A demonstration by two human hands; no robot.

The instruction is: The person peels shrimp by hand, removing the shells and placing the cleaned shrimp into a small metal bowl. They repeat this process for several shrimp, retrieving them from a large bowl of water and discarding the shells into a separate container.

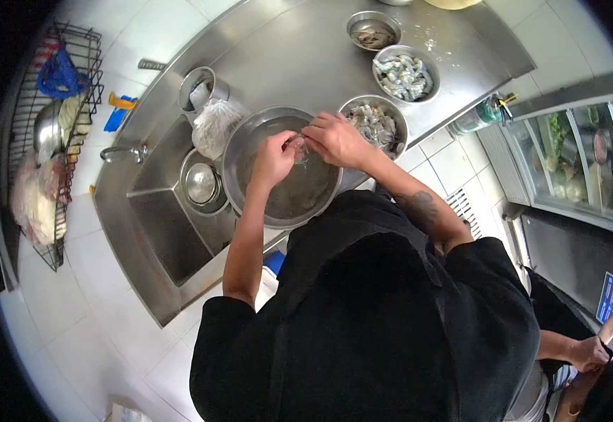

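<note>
Above a wide metal bowl [250, 130], my left hand [275, 160] and my right hand [339, 142] meet with fingers pinched together. Between them is a small translucent shrimp [302, 149], mostly covered by the fingers, with thin legs or feelers hanging down. The wide bowl's inside looks greyish and wet. Close to my right hand stands a bowl of grey shrimp [378, 126] that look unpeeled. Beyond it sits a bowl of pale shrimp [403, 76] that look peeled. Farther back, a smaller bowl [373, 32] holds dark pieces in liquid.
Left of the wide bowl are a white plastic bag [216, 128], a metal pot [204, 88] and a sink [169, 232] with a faucet [125, 152]. A wire rack [60, 133] hangs on the left wall. A glass-fronted fridge [577, 158] and another person's hand [591, 354] are at right.
</note>
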